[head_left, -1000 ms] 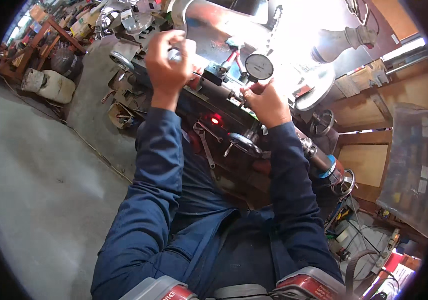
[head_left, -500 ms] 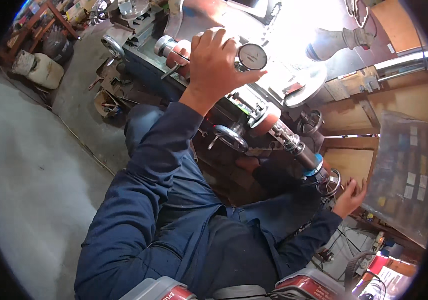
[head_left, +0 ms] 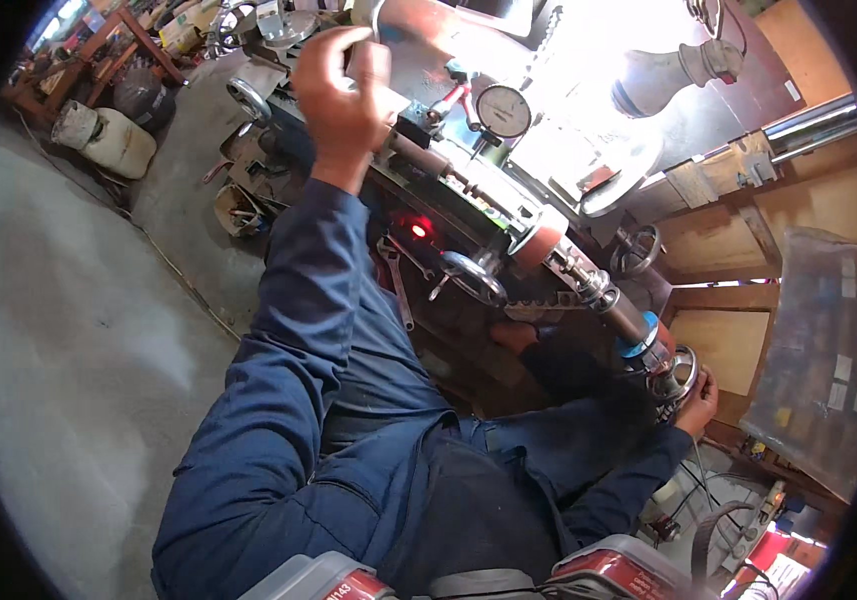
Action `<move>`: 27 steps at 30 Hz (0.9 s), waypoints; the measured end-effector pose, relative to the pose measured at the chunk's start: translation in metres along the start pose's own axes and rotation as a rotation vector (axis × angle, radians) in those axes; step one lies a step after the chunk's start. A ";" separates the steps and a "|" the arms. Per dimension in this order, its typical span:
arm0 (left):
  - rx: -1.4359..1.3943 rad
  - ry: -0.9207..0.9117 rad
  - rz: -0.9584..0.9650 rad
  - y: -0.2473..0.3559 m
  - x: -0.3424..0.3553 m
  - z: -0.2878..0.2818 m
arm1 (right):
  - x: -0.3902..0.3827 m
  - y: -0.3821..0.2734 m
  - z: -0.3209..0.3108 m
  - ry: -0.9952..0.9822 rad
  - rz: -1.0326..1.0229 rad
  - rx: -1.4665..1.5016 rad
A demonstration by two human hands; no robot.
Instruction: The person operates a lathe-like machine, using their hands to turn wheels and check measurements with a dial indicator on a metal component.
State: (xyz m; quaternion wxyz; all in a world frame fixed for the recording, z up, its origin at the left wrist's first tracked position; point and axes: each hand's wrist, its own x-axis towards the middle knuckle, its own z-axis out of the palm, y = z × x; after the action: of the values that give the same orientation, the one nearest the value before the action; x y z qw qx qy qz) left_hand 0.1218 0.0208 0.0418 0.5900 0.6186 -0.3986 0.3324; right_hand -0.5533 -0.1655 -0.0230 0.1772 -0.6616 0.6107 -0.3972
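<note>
While the right hand (head_left: 699, 406) lies, fingers bent, at the handwheel (head_left: 693, 368) on the machine's (head_left: 539, 240) near right, the left hand (head_left: 344, 112) curls over its far left; either grip's closure I cannot tell. Dial gauge (head_left: 504, 111): between them.

The left hand (head_left: 342, 112) is raised, fingers (head_left: 376, 66) curled; the right hand (head_left: 701, 402) extends rightward, apparently bent.

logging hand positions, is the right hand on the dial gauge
No, the right hand is at the lower-right handwheel, away from the dial gauge.
</note>
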 end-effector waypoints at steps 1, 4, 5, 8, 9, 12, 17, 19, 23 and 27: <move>-0.016 0.044 -0.224 -0.015 -0.002 -0.007 | 0.004 0.003 0.008 -0.002 0.000 0.005; -0.212 0.104 -0.859 -0.083 -0.008 -0.024 | 0.006 0.021 0.023 -0.271 0.062 0.079; -0.328 0.140 -1.103 -0.102 -0.013 -0.027 | 0.004 0.032 0.018 -0.274 0.059 0.083; -0.461 -0.030 -1.469 -0.097 -0.014 -0.024 | -0.012 0.026 -0.009 -0.524 -0.144 -0.125; -0.459 -0.023 -1.468 -0.095 -0.012 -0.025 | -0.019 0.011 -0.019 -0.588 -0.073 -0.162; -0.593 -0.242 -1.459 -0.099 -0.015 -0.021 | -0.020 -0.030 -0.048 -0.711 0.070 -0.241; -0.662 -0.259 -1.482 -0.105 -0.017 -0.009 | 0.002 -0.023 -0.049 -0.480 0.085 0.103; -0.661 -0.269 -1.478 -0.111 -0.021 -0.006 | 0.016 -0.016 -0.036 -0.450 0.183 0.101; -0.712 -0.258 -1.480 -0.111 -0.023 -0.006 | 0.033 0.017 0.002 -0.304 0.092 -0.049; -0.699 -0.309 -1.474 -0.118 -0.025 -0.009 | 0.031 0.047 0.019 -0.569 0.402 0.665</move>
State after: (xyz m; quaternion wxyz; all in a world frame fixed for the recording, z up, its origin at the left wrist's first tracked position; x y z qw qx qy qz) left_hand 0.2152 0.0306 -0.0342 0.7533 0.5407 -0.0479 -0.3712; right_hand -0.5728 -0.2091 -0.0590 0.6126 -0.5205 0.4937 -0.3318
